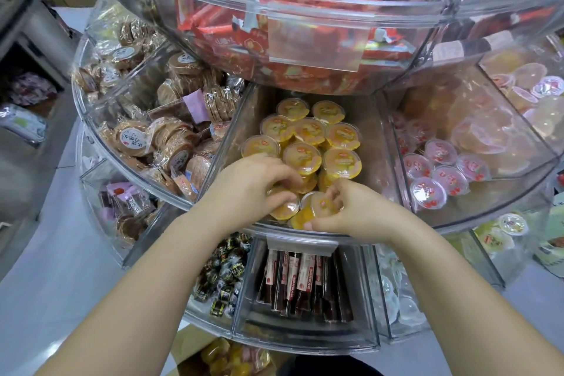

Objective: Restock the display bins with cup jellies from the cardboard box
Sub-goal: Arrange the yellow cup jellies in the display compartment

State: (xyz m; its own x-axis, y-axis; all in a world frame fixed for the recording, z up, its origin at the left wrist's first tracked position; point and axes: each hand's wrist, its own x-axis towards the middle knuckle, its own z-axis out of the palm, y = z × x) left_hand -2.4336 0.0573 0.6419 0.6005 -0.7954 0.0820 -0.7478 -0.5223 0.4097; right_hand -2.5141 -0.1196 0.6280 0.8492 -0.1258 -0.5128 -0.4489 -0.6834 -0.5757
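Hands meet at frame centre, over near end of middle bin. Left hand curls on orange cup jelly, lid up. Just right, right hand pinches tilted jelly cup, lid facing up-left. Round cups: no long axis. Cardboard box at bottom edge, below both.

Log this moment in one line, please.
stage: placing | left hand: on orange jellies | right hand: grips jelly cup | bin: middle tier, nearly full
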